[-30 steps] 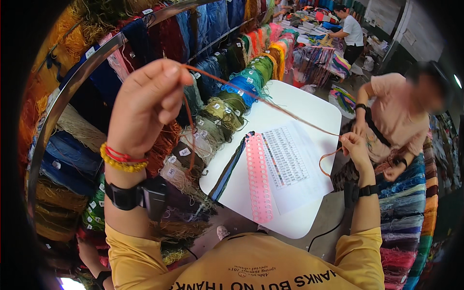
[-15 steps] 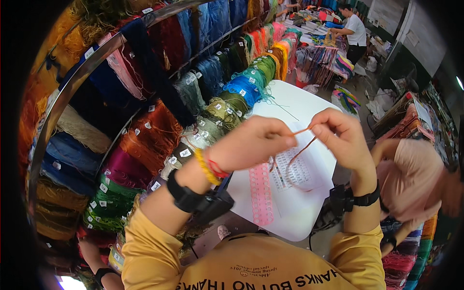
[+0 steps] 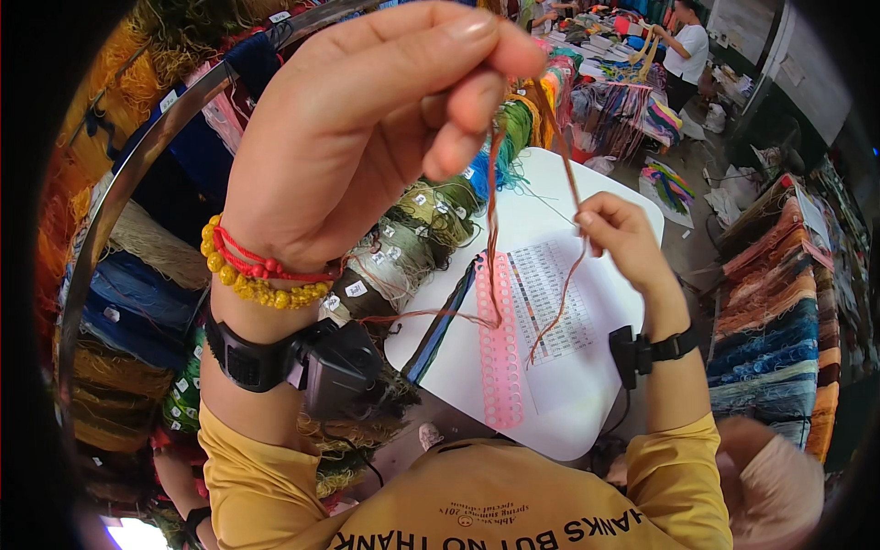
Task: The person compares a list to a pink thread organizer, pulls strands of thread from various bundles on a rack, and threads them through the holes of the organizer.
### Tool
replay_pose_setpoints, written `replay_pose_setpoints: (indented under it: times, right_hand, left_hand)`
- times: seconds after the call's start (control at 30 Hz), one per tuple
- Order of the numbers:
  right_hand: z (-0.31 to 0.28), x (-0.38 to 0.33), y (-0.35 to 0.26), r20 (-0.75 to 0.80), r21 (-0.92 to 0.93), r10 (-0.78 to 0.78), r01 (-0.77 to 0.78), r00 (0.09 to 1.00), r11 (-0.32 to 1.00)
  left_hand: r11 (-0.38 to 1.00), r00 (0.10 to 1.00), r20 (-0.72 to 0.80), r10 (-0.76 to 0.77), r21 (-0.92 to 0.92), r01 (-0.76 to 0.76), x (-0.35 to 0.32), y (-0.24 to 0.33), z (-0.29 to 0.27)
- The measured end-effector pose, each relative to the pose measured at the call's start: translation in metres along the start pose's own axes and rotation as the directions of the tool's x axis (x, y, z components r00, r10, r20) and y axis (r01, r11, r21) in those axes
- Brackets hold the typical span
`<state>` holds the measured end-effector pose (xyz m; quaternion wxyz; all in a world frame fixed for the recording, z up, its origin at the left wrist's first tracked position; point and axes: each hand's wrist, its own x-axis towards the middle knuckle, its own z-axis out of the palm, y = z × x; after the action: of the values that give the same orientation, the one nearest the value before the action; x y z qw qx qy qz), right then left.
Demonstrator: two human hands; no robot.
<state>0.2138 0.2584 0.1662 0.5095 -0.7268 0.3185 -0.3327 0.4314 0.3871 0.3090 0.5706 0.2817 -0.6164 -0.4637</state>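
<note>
My left hand (image 3: 367,119) is raised high and close, its thumb and fingers pinched on reddish-brown thread (image 3: 493,211) that hangs down in strands. Lower and to the right, my right hand (image 3: 623,234) pinches another stretch of the same thread, and a loose end dangles below it. Under both hands stands a small white table (image 3: 587,408). On it lie a pink strip (image 3: 497,367) with holes along both edges and a printed chart sheet (image 3: 559,316). A dark blue and green thread bundle (image 3: 442,325) rests left of the strip.
Racks of colored thread skeins (image 3: 128,284) with a curved metal rail (image 3: 101,211) fill the left. More skeins (image 3: 765,316) hang at right. A co-worker (image 3: 686,60) stands by a far thread-covered table. Another person's pink top (image 3: 779,477) shows at lower right.
My left hand has risen toward the camera, drawing thread upward; my right hand has moved slightly lower. The blue-green bundle has come into sight. The person in pink has shifted down.
</note>
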Motion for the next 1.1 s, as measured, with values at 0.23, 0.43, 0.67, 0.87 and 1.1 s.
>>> replay_pose_setpoints:
  times: [0.23, 0.43, 0.67, 0.87, 1.1]
  right_hand:
    - [0.09, -0.009, 0.006, 0.507, 0.606, -0.069, -0.298, 0.859, 0.737]
    - [0.046, -0.044, -0.005, 0.647, 0.524, -0.104, -0.341, 0.756, 0.781]
    - [-0.152, -0.061, 0.03, -0.669, -0.234, -0.039, -0.161, 0.742, 0.959]
    - [0.015, -0.025, 0.033, -0.116, -0.151, 0.055, -0.072, 0.992, 0.986]
    - [0.088, -0.012, 0.087, 0.159, -0.087, 0.093, -0.08, 0.983, 0.993]
  left_hand:
    - [0.908, 0.993, 0.114, -0.038, -0.411, 0.082, 0.019, 0.007, 0.007]
    - [0.99, 0.974, -0.219, 0.065, 0.139, -0.035, -0.004, -0.012, -0.009]
    - [0.761, 0.954, -0.263, -0.142, 0.588, 0.275, -0.038, -0.135, -0.016]
    - [0.773, 0.85, -0.348, -0.397, 0.373, 0.513, -0.07, -0.223, -0.005]
    - [0.742, 0.644, -0.399, -0.653, -0.166, 0.649, -0.073, -0.243, -0.01]
